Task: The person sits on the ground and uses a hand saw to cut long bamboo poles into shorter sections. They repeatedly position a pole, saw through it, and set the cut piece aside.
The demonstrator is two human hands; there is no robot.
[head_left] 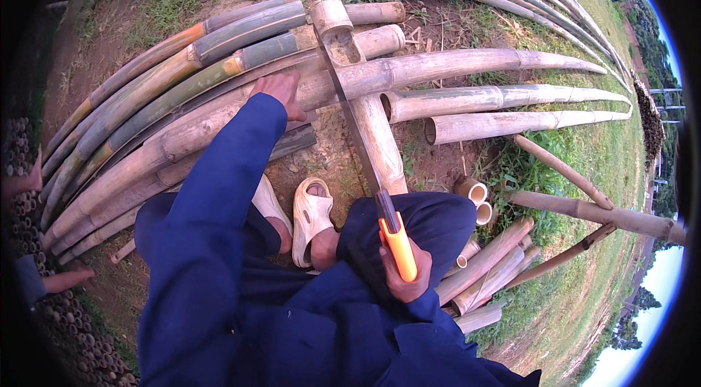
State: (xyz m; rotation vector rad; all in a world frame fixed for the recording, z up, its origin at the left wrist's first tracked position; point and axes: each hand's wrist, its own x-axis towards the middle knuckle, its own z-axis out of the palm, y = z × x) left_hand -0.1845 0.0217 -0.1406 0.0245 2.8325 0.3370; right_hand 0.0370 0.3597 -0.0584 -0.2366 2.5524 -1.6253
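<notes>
"In the head view, what's in your right hand?"

"My right hand (407,275) is closed around the orange handle (399,250) of a handsaw (354,120), just above my right knee. Its long blade slants up and away from me."

"And where does the blade lie?"

"Across a thick, pale bamboo pole (438,71) that runs from the lower left to the upper right, in front of my feet. I can't tell whether the teeth have bitten into it."

"What about your left?"

"My left hand (280,92) is on that same pole, left of the blade. The back of it faces up, and I can't tell how far my fingers wrap around."

"What sits under the pole?"

"A bamboo support (387,157), pointing away from me, with a hollow cut near its far end."

"Anything close by?"

"Green and tan bamboo poles (244,36) lie side by side beyond my left hand. To the right are two cut-ended poles (504,123), and short bamboo lengths (491,263) are piled beside my right knee. My pale sandals (312,220) are on the ground below the pole."
</notes>
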